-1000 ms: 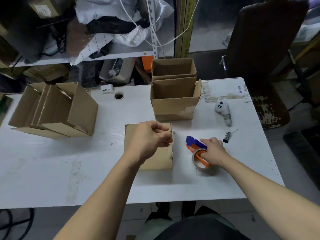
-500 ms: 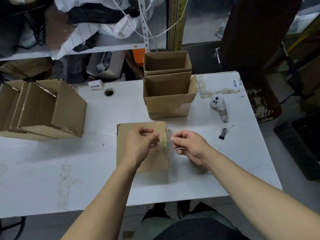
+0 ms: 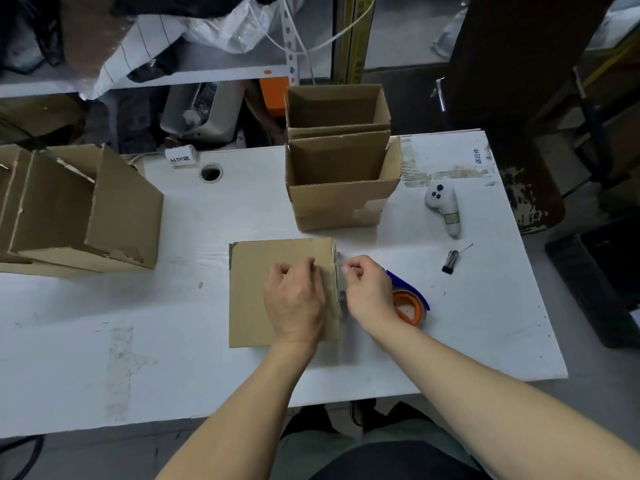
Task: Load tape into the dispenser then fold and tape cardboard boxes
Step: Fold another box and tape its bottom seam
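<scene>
Now the left hand point(image 3: 294, 299) rests curled on the folded cardboard box point(image 3: 263, 292), its grip apparently pinning the right edge flat to the tabletop point(image 3: 194, 220), likely so tape can be smoothed there. Beside that edge, the right hand point(image 3: 367, 289) pinches something thin (perhaps clear tape; I cannot tell). Behind it lies the tape dispenser point(image 3: 410, 303), released.

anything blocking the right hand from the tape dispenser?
Nothing visible. The tape dispenser lies on the table directly beside and partly under the right hand, which hovers at the right edge of the flat box. The left hand rests on that box.
</scene>
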Available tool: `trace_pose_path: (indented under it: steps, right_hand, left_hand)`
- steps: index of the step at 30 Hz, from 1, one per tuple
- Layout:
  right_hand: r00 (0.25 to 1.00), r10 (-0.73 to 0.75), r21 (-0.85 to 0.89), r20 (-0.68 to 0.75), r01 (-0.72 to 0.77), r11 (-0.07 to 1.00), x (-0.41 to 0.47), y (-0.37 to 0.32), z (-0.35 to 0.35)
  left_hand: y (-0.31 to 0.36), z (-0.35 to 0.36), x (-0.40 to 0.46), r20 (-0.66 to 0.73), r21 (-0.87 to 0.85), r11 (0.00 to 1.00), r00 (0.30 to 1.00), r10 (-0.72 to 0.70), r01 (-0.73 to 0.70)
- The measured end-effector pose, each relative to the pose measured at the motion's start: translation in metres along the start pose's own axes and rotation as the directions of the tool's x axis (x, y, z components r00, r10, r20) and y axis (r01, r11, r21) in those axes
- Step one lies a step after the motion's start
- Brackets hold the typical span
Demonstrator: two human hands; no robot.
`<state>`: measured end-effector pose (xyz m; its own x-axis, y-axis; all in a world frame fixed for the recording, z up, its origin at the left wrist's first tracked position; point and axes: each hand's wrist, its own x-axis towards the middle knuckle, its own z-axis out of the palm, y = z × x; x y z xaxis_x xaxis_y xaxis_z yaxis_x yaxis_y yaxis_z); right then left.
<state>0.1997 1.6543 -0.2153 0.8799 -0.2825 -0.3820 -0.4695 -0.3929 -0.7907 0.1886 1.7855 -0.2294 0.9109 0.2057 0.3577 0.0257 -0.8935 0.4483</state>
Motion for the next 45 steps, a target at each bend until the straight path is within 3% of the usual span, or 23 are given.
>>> trace_pose_path:
  steps: [12,14,19,26,30,33,36,39,45]
  right_hand:
    - [1.0,0.0,0.023,-0.009,0.0,1.0,-0.004,0.008,0.018]
    - [1.0,-0.013,-0.055,0.0,0.013,0.998,-0.003,0.007,0.015]
    - [0.979,-0.205,-0.265,-0.01,0.195,0.944,-0.012,0.001,0.007]
    - [0.987,-0.125,-0.486,0.099,0.158,0.86,-0.018,-0.007,0.01]
    - [0.948,-0.18,-0.669,0.262,0.313,0.674,-0.022,-0.019,0.006]
    - [0.929,-0.158,-0.679,0.335,0.355,0.642,-0.019,-0.019,0.001]
    - [0.945,-0.153,-0.676,0.29,0.315,0.666,-0.017,-0.016,-0.001]
    - [0.973,-0.163,-0.552,0.162,0.226,0.803,-0.017,-0.011,-0.001]
    - [0.979,-0.084,-0.317,0.187,0.141,0.938,-0.004,-0.008,-0.016]
  left_hand:
    - [-0.002,0.003,-0.003,-0.006,0.142,0.988,0.998,0.056,-0.054]
    - [-0.003,0.004,-0.004,0.008,0.147,0.988,0.999,0.04,-0.041]
    - [-0.007,0.003,-0.004,0.141,0.196,0.98,0.988,-0.065,0.037]
    - [-0.003,-0.003,0.002,0.206,0.082,0.971,0.949,-0.238,0.226]
    - [0.006,-0.003,0.006,0.353,0.183,0.938,0.871,-0.343,0.295]
    - [0.0,0.002,0.009,0.346,0.135,0.943,0.877,-0.334,0.305]
    - [-0.004,0.001,0.011,0.337,0.117,0.941,0.879,-0.338,0.317]
    - [0.0,0.0,0.01,0.383,0.148,0.945,0.864,-0.326,0.291]
    - [-0.011,0.001,0.007,0.314,0.031,0.964,0.913,-0.26,0.264]
